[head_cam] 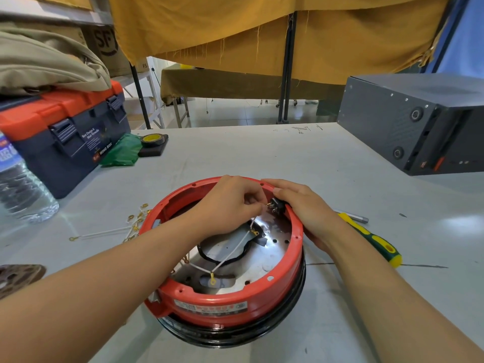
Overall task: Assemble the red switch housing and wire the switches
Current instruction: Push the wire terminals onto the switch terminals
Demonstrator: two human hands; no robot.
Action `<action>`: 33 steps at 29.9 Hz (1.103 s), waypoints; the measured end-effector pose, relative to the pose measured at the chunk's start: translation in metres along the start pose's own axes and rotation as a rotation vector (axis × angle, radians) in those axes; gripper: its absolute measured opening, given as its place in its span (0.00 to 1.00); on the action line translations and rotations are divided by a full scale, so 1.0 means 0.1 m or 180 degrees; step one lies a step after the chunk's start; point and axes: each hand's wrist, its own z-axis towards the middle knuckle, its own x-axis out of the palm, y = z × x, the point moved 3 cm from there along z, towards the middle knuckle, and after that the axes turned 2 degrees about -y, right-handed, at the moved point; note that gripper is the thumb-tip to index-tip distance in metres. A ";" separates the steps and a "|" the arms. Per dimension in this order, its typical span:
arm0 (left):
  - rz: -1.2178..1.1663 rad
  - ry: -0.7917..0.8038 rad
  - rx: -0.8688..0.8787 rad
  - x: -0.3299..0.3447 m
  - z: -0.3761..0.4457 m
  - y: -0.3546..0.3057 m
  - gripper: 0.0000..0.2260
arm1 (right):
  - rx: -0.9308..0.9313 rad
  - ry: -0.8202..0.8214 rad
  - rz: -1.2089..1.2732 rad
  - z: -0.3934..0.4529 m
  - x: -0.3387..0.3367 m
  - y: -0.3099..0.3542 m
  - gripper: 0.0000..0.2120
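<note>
Head view, red switch housing [209, 299] open side up, left hand [230, 203] pinching white wire [233, 251], right hand [306, 205] gripping rim beside black switch [275, 205].

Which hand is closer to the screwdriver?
Right. The right hand grips the red housing's rim by the switch, just left of the screwdriver. The left hand pinches a wire inside the housing, farther away.
</note>
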 end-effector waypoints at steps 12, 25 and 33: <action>-0.0033 0.0312 -0.0251 -0.14 0.01 0.04 0.05 | 0.0102 -0.0011 0.0224 -0.02 -0.01 0.02 0.14; -0.0375 -0.0673 -0.0922 -0.78 -0.65 0.51 0.07 | 0.0118 -0.0474 0.0096 -0.04 -0.05 0.00 0.13; -0.0617 -0.1599 -0.1439 -0.96 -1.05 0.98 0.08 | 0.0083 -0.0870 0.0075 -0.03 -0.13 0.00 0.13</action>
